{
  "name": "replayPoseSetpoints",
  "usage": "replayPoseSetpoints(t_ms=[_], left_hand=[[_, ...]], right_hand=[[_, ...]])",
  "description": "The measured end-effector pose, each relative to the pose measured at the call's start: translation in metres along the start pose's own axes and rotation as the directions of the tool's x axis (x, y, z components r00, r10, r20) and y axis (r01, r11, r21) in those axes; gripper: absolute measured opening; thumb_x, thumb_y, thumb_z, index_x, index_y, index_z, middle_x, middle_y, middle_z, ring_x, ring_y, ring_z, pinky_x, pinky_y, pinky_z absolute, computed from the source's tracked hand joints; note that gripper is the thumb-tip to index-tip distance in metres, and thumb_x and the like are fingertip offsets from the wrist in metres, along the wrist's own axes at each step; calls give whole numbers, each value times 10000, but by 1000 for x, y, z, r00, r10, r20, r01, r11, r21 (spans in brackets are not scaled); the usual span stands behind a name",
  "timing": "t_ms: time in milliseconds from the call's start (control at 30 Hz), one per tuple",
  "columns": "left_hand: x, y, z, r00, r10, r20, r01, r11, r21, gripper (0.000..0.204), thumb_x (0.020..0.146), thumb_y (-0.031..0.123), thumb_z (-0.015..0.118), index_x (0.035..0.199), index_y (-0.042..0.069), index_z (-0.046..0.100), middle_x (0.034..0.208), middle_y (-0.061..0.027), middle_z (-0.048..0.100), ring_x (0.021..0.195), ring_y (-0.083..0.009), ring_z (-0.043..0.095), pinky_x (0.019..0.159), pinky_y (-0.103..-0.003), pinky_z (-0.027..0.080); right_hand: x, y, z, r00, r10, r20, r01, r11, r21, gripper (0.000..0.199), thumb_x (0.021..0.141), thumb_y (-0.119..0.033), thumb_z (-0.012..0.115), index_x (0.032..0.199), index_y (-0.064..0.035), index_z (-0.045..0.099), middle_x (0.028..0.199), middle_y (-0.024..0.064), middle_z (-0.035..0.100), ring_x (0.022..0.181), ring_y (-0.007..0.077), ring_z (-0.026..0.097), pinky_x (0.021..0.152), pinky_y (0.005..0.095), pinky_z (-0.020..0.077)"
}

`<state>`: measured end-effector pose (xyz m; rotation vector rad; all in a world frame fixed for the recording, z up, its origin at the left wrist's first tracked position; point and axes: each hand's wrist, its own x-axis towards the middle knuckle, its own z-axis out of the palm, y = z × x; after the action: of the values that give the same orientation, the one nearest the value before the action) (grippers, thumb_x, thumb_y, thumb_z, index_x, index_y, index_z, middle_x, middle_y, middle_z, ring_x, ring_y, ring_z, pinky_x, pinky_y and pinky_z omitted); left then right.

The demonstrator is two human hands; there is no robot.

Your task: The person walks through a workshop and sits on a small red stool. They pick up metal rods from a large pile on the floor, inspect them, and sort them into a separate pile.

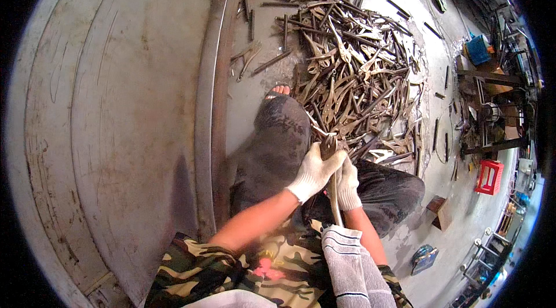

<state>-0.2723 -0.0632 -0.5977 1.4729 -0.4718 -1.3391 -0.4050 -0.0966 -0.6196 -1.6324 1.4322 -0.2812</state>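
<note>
White knit gloves cover both of my hands. Between them are metal pliers (336, 201), their dark jaw end poking out above my thumbs and a long handle running down toward my lap. My left hand (315, 172) is closed around the pliers just below the jaws. Close against it, my right hand (348, 183) is closed on the same pliers from the right side; its fingertips are partly hidden. Just beyond the gloves lies a large heap of metal pliers and pliers parts (330, 99), mixed with dark tubular pieces.
My bent knees (278, 128) frame the near side of the heap. A thick metal edge (211, 88) of a large flat surface runs along the left. Loose dark rods (389, 2) lie around the heap. To the right stand a red plastic stool (490, 178) and cluttered shelving (492, 82).
</note>
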Motion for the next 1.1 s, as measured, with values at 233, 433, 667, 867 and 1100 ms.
replayPoseSetpoints(t_ms=[233, 433, 667, 867, 1100], left_hand=[[3, 1, -4, 999, -5, 42, 6, 1000, -23, 486, 942, 374, 735, 1188, -27, 610, 1080, -84, 699, 995, -144, 652, 896, -319, 532], [4, 3, -3, 996, -15, 88, 22, 997, -78, 459, 951, 345, 729, 1201, -20, 610, 1097, -74, 696, 991, -140, 651, 897, -320, 536], [4, -2, -1, 999, -18, 39, 19, 999, -50, 445, 959, 348, 716, 1183, -21, 610, 1079, -78, 700, 982, -147, 657, 885, -329, 539], [-3, 2, 1, 999, 13, -31, -12, 999, 40, 426, 967, 357, 693, 1135, -27, 617, 1014, -100, 703, 930, -168, 664, 856, -345, 538], [-2, -6, 3, 997, 33, -63, -31, 999, 29, 382, 977, 367, 676, 1055, -7, 655, 909, -71, 695, 864, -154, 653, 788, -338, 530]], right_hand=[[10, -5, -10, 971, -222, -84, 215, 972, -90, 332, 1046, -377, 522, 1206, -105, 627, 861, 258, 697, 870, 490, 680, 712, 543, 527], [19, 2, -9, 977, -215, 8, 215, 971, -103, 372, 1037, -427, 492, 1174, -108, 625, 932, 268, 706, 943, 515, 659, 780, 571, 517], [20, -4, -13, 972, -223, 77, 223, 975, 18, 412, 1049, -454, 487, 1121, -82, 650, 899, 252, 705, 921, 488, 688, 781, 499, 531], [8, -9, -9, 991, -91, 95, 83, 993, 82, 405, 1062, -424, 474, 1147, -72, 656, 883, 230, 705, 873, 451, 697, 781, 461, 528], [2, -7, -5, 999, -14, 46, 17, 998, -57, 368, 1047, -401, 507, 1205, -100, 648, 921, 275, 702, 927, 503, 667, 776, 548, 516]])
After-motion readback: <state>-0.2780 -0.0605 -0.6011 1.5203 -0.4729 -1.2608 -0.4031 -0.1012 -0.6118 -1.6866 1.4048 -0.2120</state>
